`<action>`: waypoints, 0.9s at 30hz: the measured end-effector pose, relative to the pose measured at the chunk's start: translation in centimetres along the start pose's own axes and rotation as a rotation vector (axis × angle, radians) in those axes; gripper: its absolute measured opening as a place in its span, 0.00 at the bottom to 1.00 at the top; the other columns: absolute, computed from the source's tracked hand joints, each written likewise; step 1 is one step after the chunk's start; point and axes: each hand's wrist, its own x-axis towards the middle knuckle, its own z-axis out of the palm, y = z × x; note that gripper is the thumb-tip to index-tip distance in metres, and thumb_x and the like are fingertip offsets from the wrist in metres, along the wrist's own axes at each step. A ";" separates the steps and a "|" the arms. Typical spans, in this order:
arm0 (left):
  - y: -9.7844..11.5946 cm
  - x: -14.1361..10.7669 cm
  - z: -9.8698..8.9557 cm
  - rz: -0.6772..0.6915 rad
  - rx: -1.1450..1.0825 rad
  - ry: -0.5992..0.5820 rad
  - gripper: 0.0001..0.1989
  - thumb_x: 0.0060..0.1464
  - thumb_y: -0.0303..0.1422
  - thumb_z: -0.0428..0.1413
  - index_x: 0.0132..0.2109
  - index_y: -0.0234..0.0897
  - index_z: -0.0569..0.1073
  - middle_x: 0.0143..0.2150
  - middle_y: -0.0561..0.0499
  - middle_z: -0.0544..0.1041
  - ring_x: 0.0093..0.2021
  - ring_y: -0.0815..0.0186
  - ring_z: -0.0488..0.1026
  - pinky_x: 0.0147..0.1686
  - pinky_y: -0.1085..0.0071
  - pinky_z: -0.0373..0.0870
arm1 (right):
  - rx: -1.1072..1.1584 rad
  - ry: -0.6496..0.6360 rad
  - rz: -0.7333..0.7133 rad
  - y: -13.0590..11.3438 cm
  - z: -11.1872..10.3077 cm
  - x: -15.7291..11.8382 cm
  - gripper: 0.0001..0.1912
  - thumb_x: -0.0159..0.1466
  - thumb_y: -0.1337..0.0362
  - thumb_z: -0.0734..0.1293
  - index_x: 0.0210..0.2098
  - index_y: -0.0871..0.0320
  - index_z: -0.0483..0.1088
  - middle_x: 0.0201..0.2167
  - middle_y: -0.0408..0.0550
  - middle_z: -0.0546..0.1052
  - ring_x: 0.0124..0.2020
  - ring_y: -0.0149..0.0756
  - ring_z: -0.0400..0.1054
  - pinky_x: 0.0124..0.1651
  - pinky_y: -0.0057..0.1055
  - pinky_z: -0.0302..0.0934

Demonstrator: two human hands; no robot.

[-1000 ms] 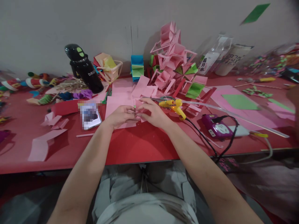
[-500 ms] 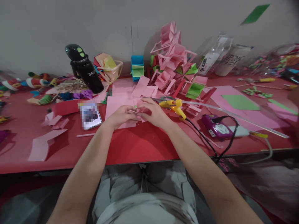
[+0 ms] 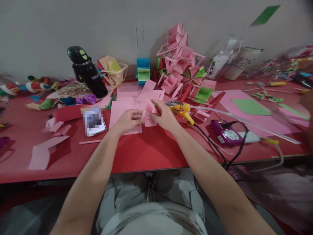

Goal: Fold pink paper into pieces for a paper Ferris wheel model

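Observation:
Between my two hands is a small folded piece of pink paper (image 3: 149,115), held just above the table. My right hand (image 3: 164,114) pinches its right side, thumb in front. My left hand (image 3: 129,121) is closed at its left edge, fingertips pressed together; a thin pale edge shows between them. Underneath and behind lie flat pink sheets (image 3: 122,111). Close to my right hand rests a yellow glue gun (image 3: 183,112) with a small orange light. A tall stack of folded pink paper shapes (image 3: 179,58) stands behind.
A black bottle (image 3: 88,73) and a phone (image 3: 95,121) are on the left. The glue gun's black cord runs near a purple power box (image 3: 227,133) on the right. A long clear glue stick (image 3: 244,122) lies across green and pink sheets. The red table's (image 3: 149,156) front edge is close.
The pink paper between my hands has turned and risen, so its folded faces now show. My right hand has shifted slightly; my left stays nearly in place.

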 end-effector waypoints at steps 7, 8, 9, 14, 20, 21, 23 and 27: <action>0.4 0.3 0.0 0.084 -0.047 0.196 0.15 0.41 0.30 0.65 0.40 0.34 0.77 0.33 0.51 0.78 0.34 0.66 0.74 0.42 0.66 0.73 | 0.164 -0.095 0.111 -0.4 -0.1 0.1 0.25 0.61 0.53 0.70 0.54 0.57 0.67 0.52 0.58 0.77 0.52 0.47 0.74 0.53 0.47 0.71; 0.5 0.3 0.0 0.085 -0.068 0.198 0.16 0.41 0.31 0.65 0.40 0.33 0.77 0.33 0.51 0.78 0.35 0.66 0.74 0.42 0.66 0.73 | 0.189 -0.106 0.118 -0.5 -0.1 0.1 0.24 0.61 0.53 0.70 0.53 0.57 0.68 0.52 0.58 0.77 0.52 0.47 0.74 0.53 0.47 0.71; 0.5 0.3 0.0 0.085 -0.088 0.201 0.16 0.41 0.31 0.65 0.40 0.33 0.77 0.34 0.51 0.77 0.35 0.65 0.74 0.42 0.66 0.73 | 0.216 -0.115 0.124 -0.6 -0.1 0.1 0.23 0.62 0.54 0.70 0.53 0.57 0.68 0.51 0.58 0.77 0.51 0.46 0.74 0.53 0.47 0.72; 0.1 0.5 -0.2 0.102 -0.078 0.294 0.16 0.45 0.32 0.61 0.44 0.36 0.78 0.32 0.53 0.76 0.30 0.67 0.72 0.36 0.69 0.73 | 0.209 -0.095 0.064 -1.0 0.0 -0.3 0.37 0.61 0.56 0.72 0.65 0.50 0.57 0.57 0.55 0.73 0.52 0.45 0.73 0.49 0.44 0.74; -0.4 0.4 -0.4 0.330 0.264 0.426 0.15 0.51 0.28 0.56 0.45 0.38 0.81 0.39 0.49 0.81 0.36 0.65 0.75 0.42 0.71 0.73 | -0.036 -0.105 -0.129 -1.0 -0.2 -0.4 0.20 0.61 0.60 0.72 0.51 0.53 0.70 0.56 0.54 0.68 0.61 0.46 0.63 0.55 0.43 0.69; -0.3 0.2 -0.3 0.366 0.313 0.443 0.15 0.52 0.27 0.56 0.45 0.38 0.82 0.42 0.49 0.82 0.39 0.65 0.76 0.44 0.71 0.73 | -0.058 -0.113 -0.135 -1.0 -0.2 -0.4 0.14 0.60 0.60 0.72 0.45 0.54 0.72 0.52 0.54 0.69 0.60 0.46 0.64 0.55 0.43 0.70; 0.0 -0.1 0.0 0.415 0.372 0.446 0.14 0.54 0.27 0.55 0.45 0.39 0.82 0.46 0.48 0.82 0.43 0.63 0.76 0.48 0.70 0.71 | -0.092 -0.122 -0.124 -1.0 -0.3 -0.4 0.08 0.60 0.61 0.72 0.37 0.56 0.72 0.45 0.53 0.69 0.52 0.43 0.67 0.51 0.42 0.70; 0.4 -0.7 0.4 0.471 0.408 0.400 0.14 0.58 0.29 0.55 0.48 0.40 0.81 0.48 0.48 0.81 0.45 0.64 0.76 0.47 0.71 0.71 | -0.142 -0.141 -0.091 -0.8 -0.2 -0.5 0.08 0.60 0.60 0.72 0.31 0.57 0.71 0.38 0.48 0.70 0.37 0.37 0.67 0.44 0.40 0.70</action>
